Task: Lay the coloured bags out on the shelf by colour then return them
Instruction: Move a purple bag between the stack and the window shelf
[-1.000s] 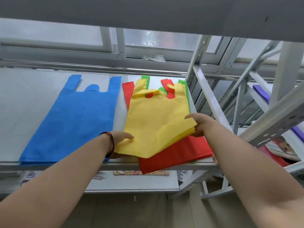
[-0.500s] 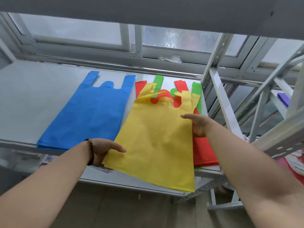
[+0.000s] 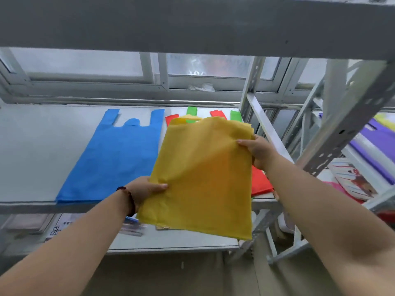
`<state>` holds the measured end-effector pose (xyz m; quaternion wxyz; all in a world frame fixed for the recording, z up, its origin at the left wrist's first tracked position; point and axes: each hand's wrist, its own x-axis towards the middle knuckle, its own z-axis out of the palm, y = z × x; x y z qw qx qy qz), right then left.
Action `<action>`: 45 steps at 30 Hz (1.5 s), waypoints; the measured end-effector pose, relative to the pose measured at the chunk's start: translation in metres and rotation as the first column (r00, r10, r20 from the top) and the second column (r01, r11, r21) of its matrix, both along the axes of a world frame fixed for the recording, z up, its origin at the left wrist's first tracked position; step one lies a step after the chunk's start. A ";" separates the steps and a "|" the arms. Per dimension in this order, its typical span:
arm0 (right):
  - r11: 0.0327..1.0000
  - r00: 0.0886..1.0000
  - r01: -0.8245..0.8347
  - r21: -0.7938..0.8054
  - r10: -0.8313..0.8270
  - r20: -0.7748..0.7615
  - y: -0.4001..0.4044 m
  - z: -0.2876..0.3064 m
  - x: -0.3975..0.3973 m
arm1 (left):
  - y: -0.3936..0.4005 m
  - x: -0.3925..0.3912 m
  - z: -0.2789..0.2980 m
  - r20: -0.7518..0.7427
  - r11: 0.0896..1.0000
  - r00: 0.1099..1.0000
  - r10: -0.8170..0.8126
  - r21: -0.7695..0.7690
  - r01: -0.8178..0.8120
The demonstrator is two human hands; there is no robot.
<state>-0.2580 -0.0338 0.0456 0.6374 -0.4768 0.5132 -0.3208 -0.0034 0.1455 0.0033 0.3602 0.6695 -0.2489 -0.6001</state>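
The yellow bags (image 3: 203,178) hung mid-frame, left hand (image 3: 145,191) and right hand (image 3: 259,152) each pinching a side edge; keeping them taut and level would ease placement beside the blue bag (image 3: 115,157).

Yellow bag (image 3: 205,178) matt nonwoven cloth; shelf (image 3: 42,146) smooth painted metal.

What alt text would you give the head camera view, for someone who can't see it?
Two bare hands hold a yellow bag up in front of a grey metal shelf, the left hand at its lower left edge, the right hand at its upper right. A blue bag lies flat on the shelf, with red and green bags behind the yellow one.
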 end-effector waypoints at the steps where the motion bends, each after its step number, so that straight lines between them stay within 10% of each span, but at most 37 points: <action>1: 1.000 1.000 0.010 -0.017 -0.010 0.025 0.013 0.008 -0.005 | 0.008 0.000 0.002 -0.010 1.000 1.000 -0.015 -0.026 0.015; 11: 0.966 0.976 0.168 -0.197 -0.135 0.172 0.175 0.056 -0.098 | 0.087 -0.035 0.012 -0.167 0.921 0.918 -0.361 -0.215 0.323; 25: 0.740 0.761 0.649 -0.178 -0.639 0.114 0.308 0.081 -0.336 | 0.071 -0.274 0.047 -0.232 0.661 0.620 -0.749 -0.308 0.684; 34: 0.623 0.627 0.776 -0.096 -0.778 0.017 0.282 0.058 -0.516 | -0.005 -0.469 0.027 -0.134 0.615 0.602 -0.787 -0.243 0.750; 45: 0.737 0.736 0.676 -0.010 -0.675 -0.051 0.142 0.047 -0.699 | -0.115 -0.640 0.006 -0.130 0.649 0.639 -0.758 -0.242 0.721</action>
